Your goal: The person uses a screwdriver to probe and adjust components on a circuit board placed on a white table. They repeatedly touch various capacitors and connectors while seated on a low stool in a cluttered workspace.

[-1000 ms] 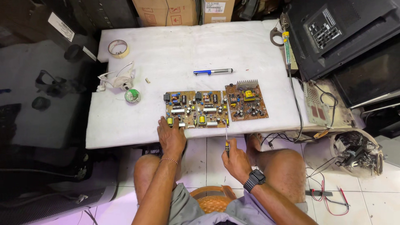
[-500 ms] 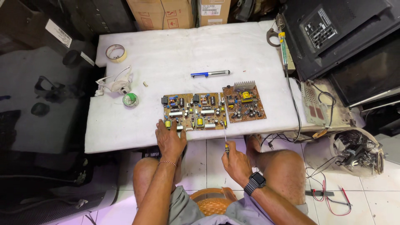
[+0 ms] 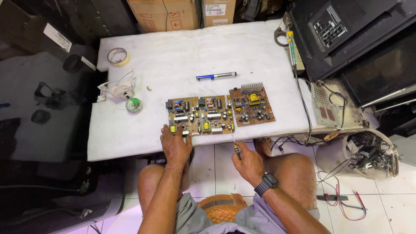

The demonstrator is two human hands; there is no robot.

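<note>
Your left hand (image 3: 175,145) lies flat and open, pinning the board (image 3: 200,115). Your right hand (image 3: 248,161) is closed around the screwdriver (image 3: 234,143), its tip seemingly at the board edge; a slip could gouge components.

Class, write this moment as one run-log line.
left hand: pressing on near edge of circuit board | right hand: gripping screwdriver, tip at board edge | second board: beside, untouched | surface: white table

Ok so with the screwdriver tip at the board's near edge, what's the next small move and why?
Probably keep the left hand pressing the larger circuit board flat and seat the screwdriver squarely before turning. The right hand holds it tilted, its tip at the board's near right edge beside the smaller board, so a slip could strike components.
</note>
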